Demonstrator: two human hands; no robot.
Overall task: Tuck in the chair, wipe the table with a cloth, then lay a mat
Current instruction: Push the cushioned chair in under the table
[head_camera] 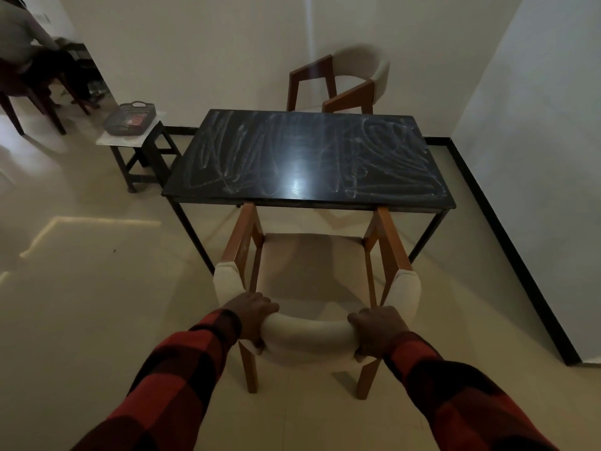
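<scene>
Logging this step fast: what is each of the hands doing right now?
Left hand: closed, gripping the chair's padded backrest near its left end.
Right hand: closed, gripping the same backrest near its right end.

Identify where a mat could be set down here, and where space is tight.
The whole black tabletop is bare, smeared only with chalky streaks, from the far chair to the near chair. The stool is crowded by a basket. Both hands grip the near chair's backrest.
</scene>
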